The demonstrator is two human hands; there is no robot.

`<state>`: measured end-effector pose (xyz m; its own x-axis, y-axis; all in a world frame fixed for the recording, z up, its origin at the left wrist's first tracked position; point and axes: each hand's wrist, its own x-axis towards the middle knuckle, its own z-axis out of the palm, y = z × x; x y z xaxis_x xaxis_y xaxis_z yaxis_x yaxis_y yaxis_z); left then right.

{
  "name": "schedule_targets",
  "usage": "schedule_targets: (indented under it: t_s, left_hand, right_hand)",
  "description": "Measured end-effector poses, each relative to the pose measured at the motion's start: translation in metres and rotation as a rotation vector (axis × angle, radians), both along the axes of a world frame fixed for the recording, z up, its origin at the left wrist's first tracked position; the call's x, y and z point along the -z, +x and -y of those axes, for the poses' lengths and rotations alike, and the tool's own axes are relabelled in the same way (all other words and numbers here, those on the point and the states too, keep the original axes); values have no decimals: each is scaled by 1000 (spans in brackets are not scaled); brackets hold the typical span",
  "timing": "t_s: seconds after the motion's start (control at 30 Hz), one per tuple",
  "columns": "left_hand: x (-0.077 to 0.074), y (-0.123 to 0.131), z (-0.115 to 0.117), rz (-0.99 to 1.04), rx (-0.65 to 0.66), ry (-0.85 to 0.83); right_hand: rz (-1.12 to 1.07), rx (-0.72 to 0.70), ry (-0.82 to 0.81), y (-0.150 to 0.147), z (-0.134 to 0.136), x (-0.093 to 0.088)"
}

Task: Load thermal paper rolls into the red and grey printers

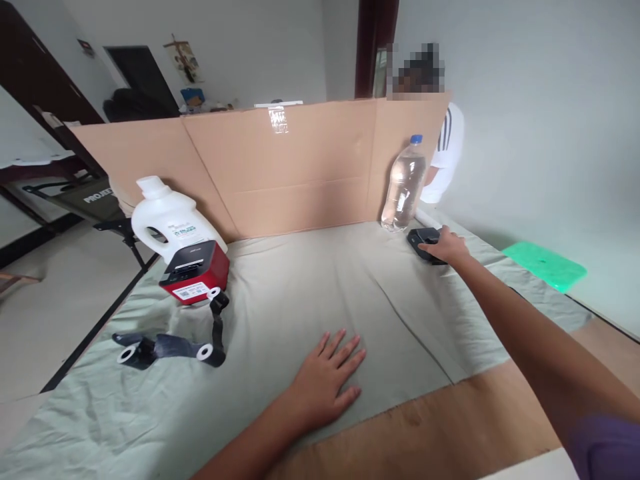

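My left hand (325, 380) lies flat on the pale green cloth (310, 293), fingers spread, holding nothing. My right hand (447, 247) reaches far out to the right and rests on a small black device (419, 238), with the fingers curled over its near end. A clear plastic bottle with a blue cap (404, 187) stands just behind that device, against the cardboard screen (280, 167).
At the left stand a white jug (163, 217), a red and black printer-like box (196, 272) and a black bracket with white rings (173, 343). Another person in a white shirt (449, 157) is behind the screen. A green board (545, 265) lies at the right. Bare wood (450, 427) shows at the near edge.
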<state>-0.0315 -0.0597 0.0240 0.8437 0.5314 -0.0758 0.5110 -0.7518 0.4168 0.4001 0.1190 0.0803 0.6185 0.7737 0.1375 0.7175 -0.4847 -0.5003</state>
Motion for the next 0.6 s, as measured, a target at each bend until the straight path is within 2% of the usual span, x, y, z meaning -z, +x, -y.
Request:
schedule_targets:
  t_s: [0.17, 0.23, 0.3, 0.4, 0.5, 0.6]
  left_hand:
    - [-3, -7, 8, 36, 22, -14]
    - [-3, -8, 9, 59, 31, -8]
    - [-1, -7, 10, 80, 44, -1]
    - [1, -7, 12, 116, 67, -11]
    - [4, -7, 13, 149, 82, -35]
    - [9, -7, 14, 197, 70, -41]
  right_hand:
    - [-72, 13, -100, 12, -29, -4]
    - [-82, 2, -101, 4, -29, -7]
    - [-51, -54, -115, -17, -23, -10]
    - [0, -218, -148, -77, -5, -11]
    - [4, -384, -159, -160, 24, -11]
    - [110, -548, -217, -244, 55, -16]
